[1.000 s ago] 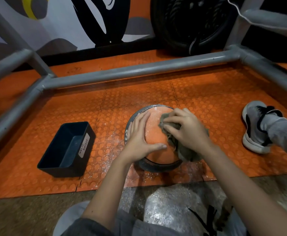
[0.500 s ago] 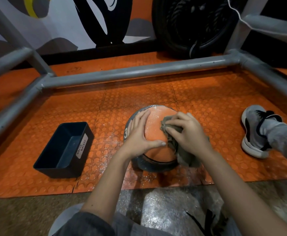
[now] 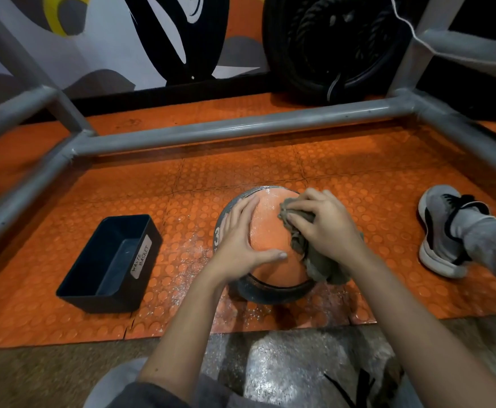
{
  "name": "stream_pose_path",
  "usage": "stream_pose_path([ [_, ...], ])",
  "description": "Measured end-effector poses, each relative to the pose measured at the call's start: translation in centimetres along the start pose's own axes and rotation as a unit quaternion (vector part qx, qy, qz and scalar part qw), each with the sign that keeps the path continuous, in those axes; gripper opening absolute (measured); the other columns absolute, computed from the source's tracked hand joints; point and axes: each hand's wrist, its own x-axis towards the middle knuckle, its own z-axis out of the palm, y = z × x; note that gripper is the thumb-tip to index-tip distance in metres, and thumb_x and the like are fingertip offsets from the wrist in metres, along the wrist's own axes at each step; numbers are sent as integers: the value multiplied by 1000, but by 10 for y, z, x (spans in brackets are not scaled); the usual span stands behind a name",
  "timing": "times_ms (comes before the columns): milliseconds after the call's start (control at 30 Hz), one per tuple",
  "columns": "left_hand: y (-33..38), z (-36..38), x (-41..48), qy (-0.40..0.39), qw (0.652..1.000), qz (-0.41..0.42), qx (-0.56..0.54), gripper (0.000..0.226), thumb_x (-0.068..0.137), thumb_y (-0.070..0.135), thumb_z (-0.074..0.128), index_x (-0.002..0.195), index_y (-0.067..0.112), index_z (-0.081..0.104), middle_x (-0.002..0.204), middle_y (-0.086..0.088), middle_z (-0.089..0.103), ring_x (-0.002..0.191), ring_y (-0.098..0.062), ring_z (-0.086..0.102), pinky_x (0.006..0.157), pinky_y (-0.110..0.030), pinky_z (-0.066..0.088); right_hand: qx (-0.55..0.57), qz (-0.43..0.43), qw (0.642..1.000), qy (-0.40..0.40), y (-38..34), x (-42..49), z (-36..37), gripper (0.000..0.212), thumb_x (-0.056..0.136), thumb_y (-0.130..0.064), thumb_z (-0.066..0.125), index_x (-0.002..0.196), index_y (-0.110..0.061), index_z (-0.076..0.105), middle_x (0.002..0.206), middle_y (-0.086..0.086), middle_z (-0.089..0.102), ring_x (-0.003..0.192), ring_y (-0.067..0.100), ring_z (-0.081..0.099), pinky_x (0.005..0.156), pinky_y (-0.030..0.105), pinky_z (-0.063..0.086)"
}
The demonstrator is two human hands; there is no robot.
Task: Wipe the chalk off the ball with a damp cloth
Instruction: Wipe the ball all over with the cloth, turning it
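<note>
Orange on top w/ a grey-black band round it, the ball point(image 3: 266, 231) sits on the bumpy orange mat point(image 3: 241, 172), but lots of it is hidden. The left hand point(image 3: 241, 240) covers its left side & the right hand point(image 3: 326, 228) plus the cloth point(image 3: 320, 266) cover its right side. The ball's bottom can't be seen. A white "3" point(image 3: 217, 232) shows on the band by the left fingers; anything next to it is covered. Most of the cloth is tucked under the right palm. Only a bunched bit by the fingertips & a floppy bit hanging down the ball's right side show. Can't tell if it is wet. White specks point(image 3: 270, 198) dust the far part of the orange top & the mat left of the ball.

Left hand: grip is apart, fingers straight & flat on the ball, thumb stretched across the near part of the orange top. Right hand: grip is clamped on the cloth, fingers curled round it, pressing it on the ball's top right. So the ball is under & between both hands.

A dark bin point(image 3: 129, 285) w/ a label reading WASTE BASKET stands on the mat, left of the ball & apart from it. A grey shoe point(image 3: 438, 228) is on the right; the leg is cut off by the edge. Grey pipes point(image 3: 241, 128) cross the mat behind.
</note>
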Motion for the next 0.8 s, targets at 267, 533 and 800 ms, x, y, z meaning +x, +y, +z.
stream_pose_path([
  [267,2,-2,3,-8,1000,-8,-11,100,69,38,81,147,35,18,136,25,13,124,9,8,107,-26,10,35,2,999,41,-4,-39,7,14,81,-21,66,91,-15,75,82,-2,61,79,19,47,70,42,45],
  [533,2,0,-3,3,1000,-6,5,101,68,40,82,147,34,19,135,25,14,120,11,8,107,-26,11,2,35,999,0,-3,8,2,18,89,-20,63,102,-14,73,93,-2,60,88,20,46,81,42,41],
  [800,2,2,-2,10,1000,-7,1,100,68,41,82,147,35,19,134,27,13,120,12,8,110,-29,12,78,3,997,-3,-5,-41,2,15,79,-22,68,91,-16,76,84,-7,59,83,22,50,72,34,40],
])
